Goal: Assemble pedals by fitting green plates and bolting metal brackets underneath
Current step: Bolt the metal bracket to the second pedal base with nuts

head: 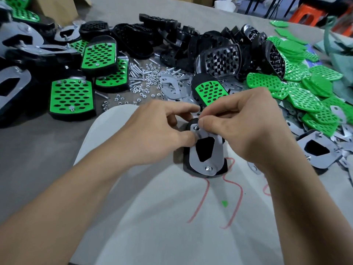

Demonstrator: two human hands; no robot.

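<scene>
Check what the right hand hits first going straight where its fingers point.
Probably the left hand, fingertips just across the bolt in the top hole of the metal bracket. Depth unclear; the bolt may come first.

A grey worktop [38,150] carries finished pedals [71,96] at left, heaped black pedal bodies [191,41] at far centre, loose nuts and bolts [145,77] beside brackets [172,88], and green plates [305,100] piled right.
</scene>
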